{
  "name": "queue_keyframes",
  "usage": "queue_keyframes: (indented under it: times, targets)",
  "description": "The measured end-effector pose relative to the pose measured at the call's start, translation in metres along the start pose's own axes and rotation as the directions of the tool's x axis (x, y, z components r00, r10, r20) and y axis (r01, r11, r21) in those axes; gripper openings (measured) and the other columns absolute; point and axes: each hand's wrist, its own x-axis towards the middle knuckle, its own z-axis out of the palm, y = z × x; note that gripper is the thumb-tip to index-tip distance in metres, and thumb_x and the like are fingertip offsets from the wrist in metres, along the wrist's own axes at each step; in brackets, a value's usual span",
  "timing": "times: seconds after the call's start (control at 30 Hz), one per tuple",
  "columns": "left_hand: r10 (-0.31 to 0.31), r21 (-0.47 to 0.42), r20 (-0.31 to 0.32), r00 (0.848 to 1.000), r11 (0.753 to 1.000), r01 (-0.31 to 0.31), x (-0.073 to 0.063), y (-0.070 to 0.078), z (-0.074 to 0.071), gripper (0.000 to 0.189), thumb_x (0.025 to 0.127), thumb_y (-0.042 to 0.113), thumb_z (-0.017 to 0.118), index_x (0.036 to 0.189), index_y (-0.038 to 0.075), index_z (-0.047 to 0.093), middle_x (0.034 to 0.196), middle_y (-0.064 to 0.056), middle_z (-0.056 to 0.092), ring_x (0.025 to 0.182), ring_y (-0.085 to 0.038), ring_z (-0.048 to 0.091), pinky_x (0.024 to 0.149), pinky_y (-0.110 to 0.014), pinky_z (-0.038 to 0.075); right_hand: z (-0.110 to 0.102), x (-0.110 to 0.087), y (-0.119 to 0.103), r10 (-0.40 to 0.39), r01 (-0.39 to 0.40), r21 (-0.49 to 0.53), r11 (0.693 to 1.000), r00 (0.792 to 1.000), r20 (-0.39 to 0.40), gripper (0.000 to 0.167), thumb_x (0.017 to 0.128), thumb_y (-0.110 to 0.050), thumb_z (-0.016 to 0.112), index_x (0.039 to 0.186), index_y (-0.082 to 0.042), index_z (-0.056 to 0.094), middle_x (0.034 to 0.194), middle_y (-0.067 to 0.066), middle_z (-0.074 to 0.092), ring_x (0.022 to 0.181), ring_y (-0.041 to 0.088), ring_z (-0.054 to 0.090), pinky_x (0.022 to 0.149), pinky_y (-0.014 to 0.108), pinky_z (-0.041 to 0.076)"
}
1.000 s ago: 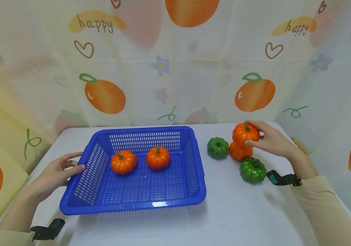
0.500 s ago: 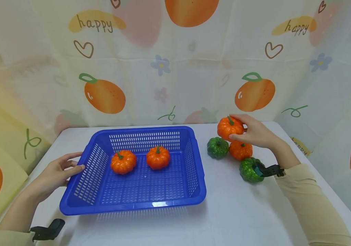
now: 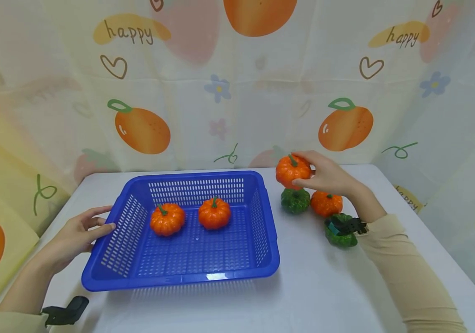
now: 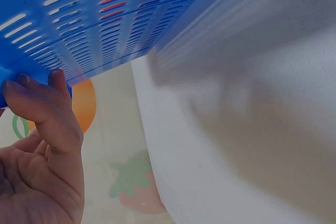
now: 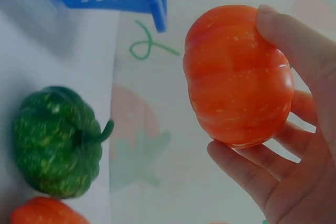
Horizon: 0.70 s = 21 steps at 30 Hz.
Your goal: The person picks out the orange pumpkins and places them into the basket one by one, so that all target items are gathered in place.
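Observation:
My right hand grips a small orange pumpkin with a green stem, thumb on one side and fingers round the other. It is held up over the back of the table, overlapping a green pumpkin in the head view. In the right wrist view the gripped pumpkin is apart from the green one. My left hand holds the left rim of a blue plastic basket, fingertips at its edge in the left wrist view. Two orange pumpkins sit inside the basket.
Right of the basket, another orange pumpkin stands between the two green ones, and the nearer green pumpkin is partly covered by the right wrist strap. A printed curtain hangs behind the white table.
My right hand has lifted the orange pumpkin from above the other orange one and carried it left, past the back green pumpkin. The left hand and basket have stayed put.

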Motion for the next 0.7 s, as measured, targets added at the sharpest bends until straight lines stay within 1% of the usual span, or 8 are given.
queue_keyframes:
  times: [0.23, 0.5, 0.63, 0.7]
  targets:
    - [-0.008, -0.001, 0.001, 1.0, 1.0, 0.008, 0.0, 0.0, 0.0, 0.069, 0.093, 0.029, 0.055, 0.144, -0.001, 0.018, 0.095, -0.01, 0.054, 0.071, -0.016, 0.062, 0.063, -0.036, 0.055, 0.004, 0.008, -0.013, -0.038, 0.037, 0.012, 0.999, 0.999, 0.004, 0.072, 0.079, -0.027, 0.073, 0.139, -0.007, 0.038, 0.134, 0.01, 0.044, 0.115, 0.023, 0.044, 0.085, 0.04, 0.049]
    - [0.0, 0.006, 0.002, 1.0, 1.0, 0.0, 0.0, -0.001, 0.0, 0.069, 0.093, 0.029, 0.054, 0.144, -0.001, 0.018, 0.094, -0.009, 0.054, 0.071, -0.016, 0.062, 0.063, -0.035, 0.055, 0.008, 0.017, -0.029, -0.039, 0.038, 0.03, 0.999, 0.999, 0.021, 0.074, 0.078, -0.033, 0.073, 0.14, -0.012, 0.037, 0.134, 0.007, 0.044, 0.114, 0.021, 0.045, 0.086, 0.039, 0.048]
    - [0.001, 0.005, 0.004, 1.0, 1.0, -0.001, 0.0, -0.001, 0.0, 0.069, 0.093, 0.029, 0.055, 0.144, -0.001, 0.018, 0.095, -0.01, 0.054, 0.071, -0.016, 0.062, 0.063, -0.035, 0.055, 0.01, 0.022, -0.036, -0.052, 0.051, 0.02, 0.998, 0.998, 0.032, 0.075, 0.079, -0.032, 0.072, 0.141, -0.011, 0.037, 0.134, 0.008, 0.044, 0.113, 0.021, 0.046, 0.086, 0.038, 0.049]
    - [-0.001, 0.007, 0.004, 1.0, 1.0, 0.001, 0.0, -0.001, 0.0, 0.069, 0.093, 0.029, 0.055, 0.144, -0.001, 0.018, 0.095, -0.01, 0.054, 0.071, -0.016, 0.062, 0.063, -0.035, 0.055, 0.012, 0.025, -0.038, -0.071, 0.07, 0.017, 0.997, 0.997, 0.037, 0.074, 0.079, -0.031, 0.072, 0.14, -0.009, 0.037, 0.134, 0.009, 0.044, 0.112, 0.021, 0.046, 0.086, 0.037, 0.049]
